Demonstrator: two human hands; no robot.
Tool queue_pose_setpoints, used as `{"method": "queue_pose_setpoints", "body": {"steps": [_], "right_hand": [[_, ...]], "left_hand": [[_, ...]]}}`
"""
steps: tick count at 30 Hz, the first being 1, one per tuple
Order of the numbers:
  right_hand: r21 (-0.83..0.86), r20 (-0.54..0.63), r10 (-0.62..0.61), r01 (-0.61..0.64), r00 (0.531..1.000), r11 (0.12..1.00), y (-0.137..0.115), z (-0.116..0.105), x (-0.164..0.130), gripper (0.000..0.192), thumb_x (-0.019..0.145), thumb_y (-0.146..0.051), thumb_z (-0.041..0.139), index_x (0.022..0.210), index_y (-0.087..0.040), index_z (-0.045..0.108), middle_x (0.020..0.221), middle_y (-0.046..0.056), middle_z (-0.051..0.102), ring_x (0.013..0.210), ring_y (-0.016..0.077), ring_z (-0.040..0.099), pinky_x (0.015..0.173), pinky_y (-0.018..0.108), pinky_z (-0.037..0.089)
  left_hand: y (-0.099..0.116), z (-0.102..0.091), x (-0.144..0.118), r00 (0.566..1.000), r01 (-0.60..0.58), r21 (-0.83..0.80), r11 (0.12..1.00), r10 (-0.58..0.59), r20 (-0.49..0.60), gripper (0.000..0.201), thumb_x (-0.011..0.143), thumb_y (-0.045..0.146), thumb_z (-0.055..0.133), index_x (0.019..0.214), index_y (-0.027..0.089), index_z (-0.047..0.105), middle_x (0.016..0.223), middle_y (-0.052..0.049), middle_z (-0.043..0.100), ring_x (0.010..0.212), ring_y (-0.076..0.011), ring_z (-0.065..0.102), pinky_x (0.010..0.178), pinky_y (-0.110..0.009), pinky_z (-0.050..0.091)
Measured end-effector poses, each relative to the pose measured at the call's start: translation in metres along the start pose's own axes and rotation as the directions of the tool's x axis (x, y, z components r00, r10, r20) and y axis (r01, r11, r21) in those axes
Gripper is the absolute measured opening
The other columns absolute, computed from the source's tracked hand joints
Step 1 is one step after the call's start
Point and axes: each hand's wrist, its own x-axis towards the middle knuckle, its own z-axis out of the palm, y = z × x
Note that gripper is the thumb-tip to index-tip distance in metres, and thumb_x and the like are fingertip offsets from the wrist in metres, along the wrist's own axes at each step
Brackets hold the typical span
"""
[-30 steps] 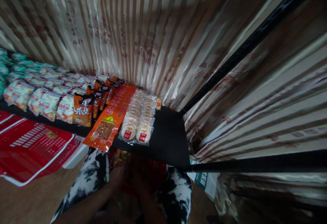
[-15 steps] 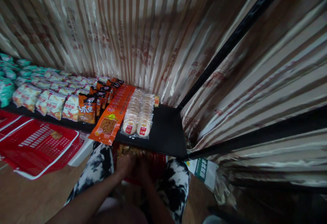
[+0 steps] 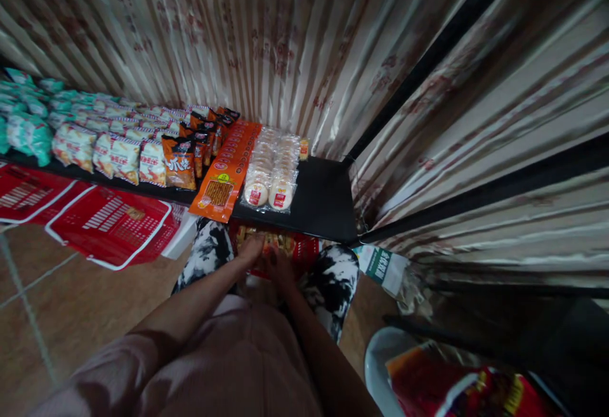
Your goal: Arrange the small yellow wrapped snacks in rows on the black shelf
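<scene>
Far left of the hands, red baskets (image 3: pixel 107 226) flat on the floor. Up and left, rows of snack bags (image 3: pixel 114 150) on the black shelf (image 3: pixel 323 204). Left hand (image 3: pixel 251 249) and right hand (image 3: pixel 280 266) close together down in a red basket (image 3: pixel 304 252) of small yellow packets (image 3: pixel 273 239), between black-and-white patterned knees; grip on the packets too dim to tell. Just above, orange stick-snack packs (image 3: pixel 221 188) and round cracker packs (image 3: pixel 271 179). Right, a striped curtain (image 3: pixel 476 99).
</scene>
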Motion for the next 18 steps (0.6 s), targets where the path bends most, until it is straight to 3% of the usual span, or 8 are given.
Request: {"method": "queue_pose_setpoints", "body": {"steps": [3,7,12,15,18], "right_hand": [[-0.016,-0.017,-0.038,0.038,0.999,0.999,0.003,0.003,-0.002,0.043,0.082,-0.034,0.051,0.119,-0.013,0.056,0.116,0.015,0.060,0.110,0.0240,0.054,0.096,0.040,0.042],[-0.048,-0.135,-0.077,0.072,0.988,0.996,0.003,0.003,-0.006,0.043,0.081,-0.037,0.052,0.117,-0.014,0.057,0.114,0.015,0.058,0.110,0.0239,0.052,0.093,0.040,0.044],[-0.065,-0.204,-0.054,0.041,0.978,0.997,-0.004,-0.006,-0.011,0.044,0.083,-0.042,0.050,0.115,-0.013,0.057,0.108,0.014,0.058,0.105,0.0233,0.053,0.091,0.040,0.044],[-0.064,-0.250,-0.028,0.013,0.968,0.998,-0.008,-0.013,-0.013,0.045,0.083,-0.045,0.049,0.113,-0.013,0.057,0.107,0.014,0.057,0.103,0.0233,0.053,0.091,0.040,0.044],[-0.069,-0.294,-0.025,0.005,0.956,0.998,-0.011,-0.020,-0.015,0.050,0.082,-0.049,0.050,0.112,-0.010,0.056,0.106,0.016,0.056,0.103,0.0244,0.052,0.091,0.041,0.044]], "left_hand": [[-0.003,-0.001,0.001,1.000,0.010,-0.083,0.996,-0.010,-0.003,0.038,0.091,0.032,0.028,0.100,0.013,0.060,0.105,-0.013,0.066,0.100,-0.0215,0.061,0.082,-0.029,0.045],[-0.005,-0.001,0.003,1.000,0.024,-0.202,0.979,-0.025,-0.003,0.038,0.089,0.035,0.032,0.087,0.013,0.063,0.092,-0.013,0.068,0.090,-0.0221,0.063,0.074,-0.029,0.045],[-0.003,0.005,-0.002,0.999,0.022,-0.398,0.917,-0.005,0.045,0.040,0.090,0.037,0.027,0.080,0.015,0.059,0.075,-0.006,0.065,0.062,-0.0148,0.059,0.055,-0.024,0.044],[0.000,0.008,-0.008,0.997,-0.034,-0.560,0.828,0.071,0.043,0.028,0.086,0.034,0.037,0.080,0.016,0.058,0.073,-0.002,0.062,0.060,-0.0122,0.055,0.055,-0.022,0.043],[0.004,0.012,-0.012,0.993,-0.080,-0.575,0.814,0.116,0.026,0.017,0.078,0.028,0.051,0.085,0.015,0.059,0.076,-0.001,0.062,0.067,-0.0126,0.056,0.061,-0.021,0.044]]}}
